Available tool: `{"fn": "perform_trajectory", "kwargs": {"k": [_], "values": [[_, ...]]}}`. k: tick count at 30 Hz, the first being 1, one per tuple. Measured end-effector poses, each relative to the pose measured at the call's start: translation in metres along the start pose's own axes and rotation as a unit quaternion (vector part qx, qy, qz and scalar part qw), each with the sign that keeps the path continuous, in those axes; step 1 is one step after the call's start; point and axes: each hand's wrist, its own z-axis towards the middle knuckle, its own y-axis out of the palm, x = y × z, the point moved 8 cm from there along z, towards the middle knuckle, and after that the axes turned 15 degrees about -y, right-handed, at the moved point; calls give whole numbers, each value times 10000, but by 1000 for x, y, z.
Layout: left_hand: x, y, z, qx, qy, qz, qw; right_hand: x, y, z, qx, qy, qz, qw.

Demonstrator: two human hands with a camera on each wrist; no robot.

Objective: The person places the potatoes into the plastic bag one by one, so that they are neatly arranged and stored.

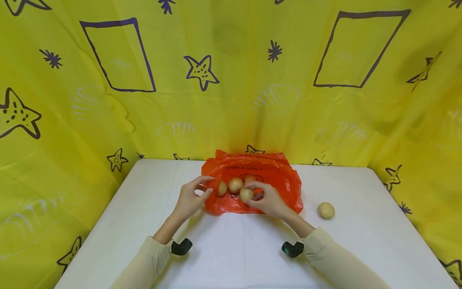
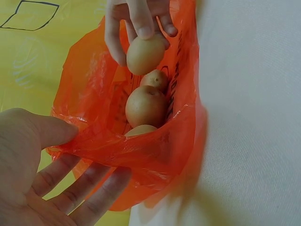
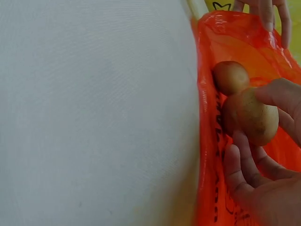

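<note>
A red plastic bag (image 1: 283,176) lies spread open on the white table, with several potatoes (image 1: 236,185) inside. My left hand (image 1: 191,196) pinches the bag's left edge between thumb and fingers, lifting it a little, as the left wrist view shows. Between the thumb and fingers of my right hand (image 1: 270,202) is a pale round potato (image 1: 247,195), held over the bag's opening. In the right wrist view this held potato (image 3: 258,117) overlaps others in the bag. Part of the leftmost potato (image 1: 221,188) is hidden behind the bag's edge.
Right of the bag, another potato (image 1: 326,210) rests on the white table (image 1: 238,257). A yellow curtain (image 1: 231,108) with drawn stars and shells hangs behind the table and along both sides. Dark wrist cameras are worn on both wrists.
</note>
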Motion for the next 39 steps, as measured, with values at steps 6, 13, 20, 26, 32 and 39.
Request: {"fn": "perform_trajectory", "kwargs": {"k": [6, 13, 20, 26, 32, 39], "values": [[1, 1, 0, -18, -19, 13, 10000, 5, 6, 1, 29, -79, -180, 9998], [1, 0, -1, 8, 52, 15, 10000, 6, 13, 2, -24, -106, -344, 9993], [1, 1, -1, -15, -42, 26, 10000, 8, 17, 2, -61, -42, -504, 9987], [2, 0, -1, 5, -95, 24, 10000, 4, 19, 3, -48, -126, -444, 9989], [2, 0, -1, 1, -91, 6, 10000, 4, 19, 5, -28, -212, -438, 9988], [0, 1, -1, -15, -69, -4, 10000, 6, 20, 4, -61, -225, -377, 9990]]}}
